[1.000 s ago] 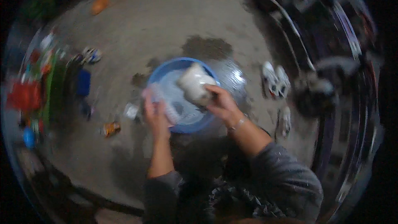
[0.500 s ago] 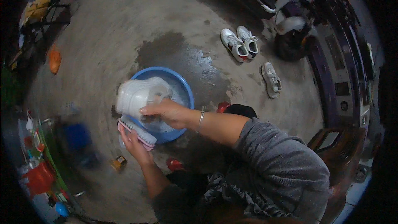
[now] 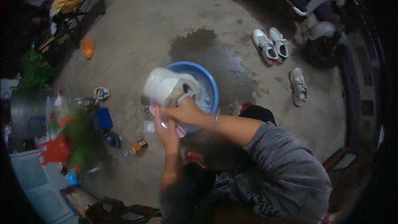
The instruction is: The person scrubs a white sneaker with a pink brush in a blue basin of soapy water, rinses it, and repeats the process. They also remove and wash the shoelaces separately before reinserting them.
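A white shoe (image 3: 163,85) is held over the blue basin (image 3: 214,87), its sole side turned to the left. My right hand (image 3: 191,112), with a bracelet at the wrist, is closed on the shoe near its opening. Just below, my left hand (image 3: 167,135) is wrapped round a pink scrub brush (image 3: 181,131), which lies against the near side of the shoe. The brush's bristles are hidden and blurred here. Suds and water (image 3: 204,99) show inside the basin, partly behind the shoe and my right arm.
A pair of white sneakers (image 3: 265,47) and a single white shoe (image 3: 299,86) stand on the floor to the right. A wet patch (image 3: 232,66) spreads behind the basin. A bottle with yellow contents (image 3: 136,147), a blue box (image 3: 104,118) and an orange bag (image 3: 88,49) lie left.
The view has swung, so the scene sits farther right. The brush, earlier beside the shoe with white bristles showing, has come up against it, and my hands are closer together.
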The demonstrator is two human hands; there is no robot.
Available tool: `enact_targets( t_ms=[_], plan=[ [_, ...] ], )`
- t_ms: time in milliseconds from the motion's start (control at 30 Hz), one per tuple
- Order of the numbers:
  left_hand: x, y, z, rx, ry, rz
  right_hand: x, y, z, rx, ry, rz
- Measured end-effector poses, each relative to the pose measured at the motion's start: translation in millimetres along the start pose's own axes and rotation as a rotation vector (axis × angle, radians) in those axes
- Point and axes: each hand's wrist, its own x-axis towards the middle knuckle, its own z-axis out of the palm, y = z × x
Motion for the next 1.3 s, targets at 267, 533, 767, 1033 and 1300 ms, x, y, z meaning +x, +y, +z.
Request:
enact_targets(
  t_ms=[267,533,767,1033,1300],
  plan=[
    [7,50,0,-0.023,-0.059,0.164,8,-44,-39,0.405,0.123,0.176],
    [40,49,-7,0.316,-0.133,0.427,33,-26,-34,0.395,0.224,0.170],
    [71,-26,-3,0.328,-0.135,0.346,66,34,-29,0.288,0.008,0.376],
    [122,-92,54,0.379,-0.104,0.240,91,130,-20,0.219,0.155,0.376],
    [42,-146,79,0.114,-0.423,0.108,95,148,-64,0.380,0.213,0.580]
  ],
)
